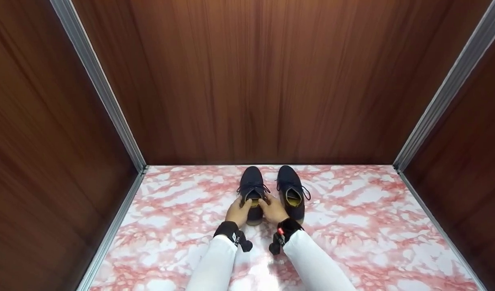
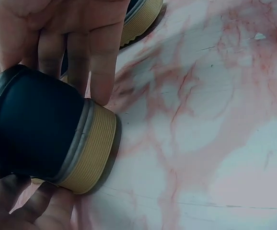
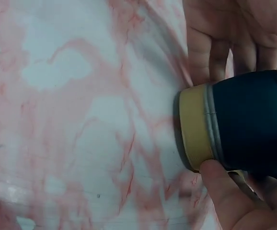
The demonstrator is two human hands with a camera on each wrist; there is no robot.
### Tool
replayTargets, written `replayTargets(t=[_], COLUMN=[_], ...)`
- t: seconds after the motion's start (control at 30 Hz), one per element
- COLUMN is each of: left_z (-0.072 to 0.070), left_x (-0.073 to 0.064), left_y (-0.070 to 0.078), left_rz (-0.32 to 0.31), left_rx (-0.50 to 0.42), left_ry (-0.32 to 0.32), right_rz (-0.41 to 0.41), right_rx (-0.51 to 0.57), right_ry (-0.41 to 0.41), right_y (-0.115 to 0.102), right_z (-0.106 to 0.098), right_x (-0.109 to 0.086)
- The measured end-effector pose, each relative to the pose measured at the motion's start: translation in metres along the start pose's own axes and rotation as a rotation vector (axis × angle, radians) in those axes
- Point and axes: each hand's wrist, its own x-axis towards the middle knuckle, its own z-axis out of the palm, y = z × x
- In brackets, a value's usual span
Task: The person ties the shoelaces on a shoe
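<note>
A dark navy lace-up shoe (image 1: 252,177) with a yellowish lining stands with its toe toward the back wall. My left hand (image 1: 238,212) grips its left side, thumb at the collar by the opening. From the other side my right hand (image 1: 274,209) grips the same shoe, its thumb likewise at the collar. The left wrist view shows the dark heel (image 2: 38,120) and ribbed tan sole (image 2: 98,148) between both hands. In the right wrist view, fingers flank the same heel (image 3: 251,122). The matching shoe (image 1: 288,178) stands close by on the right, untied-looking lace ends spread out.
The floor (image 1: 174,226) has a red and white marbled pattern. Brown wood-grain panels (image 1: 247,81) rise at the back and both sides, joined by grey metal corner strips (image 1: 106,93). Both toes are near the back panel's foot.
</note>
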Motion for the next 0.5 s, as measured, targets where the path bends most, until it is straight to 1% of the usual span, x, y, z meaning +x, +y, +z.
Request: replayTargets(t=[0.13,0.2,0.33,0.37,0.4,0.5], left_z=[0.0016,0.0028,0.0034,0.0033,0.0031,0.0019], left_x=[-0.0001,0.0,-0.0025,-0.0034,-0.0044,-0.0085], left_y=[-0.0019,-0.0024,-0.0008,-0.0002,0.0005,0.0016], left_rz=[-0.007,-0.008,0.012,0.013,0.015,0.02], left_rx=[0.012,0.016,0.03,0.032,0.034,0.031], left_ry=[-0.009,-0.012,-0.003,0.001,0.005,0.011], right_rz=[-0.039,-0.039,-0.022,-0.026,-0.056,-0.079], right_rx=[-0.048,-0.045,-0.004,-0.003,-0.015,-0.022], right_ry=[0.022,0.021,0.007,0.007,0.015,0.026], right_y=[-0.0001,0.0,-0.0011,-0.0012,0.0037,0.0056], right_z=[0.0003,0.0006,-0.0003,-0.0004,0.0005,0.0008], right_x=[-0.0004,-0.0013,-0.0063,-0.0075,-0.0063,-0.007])
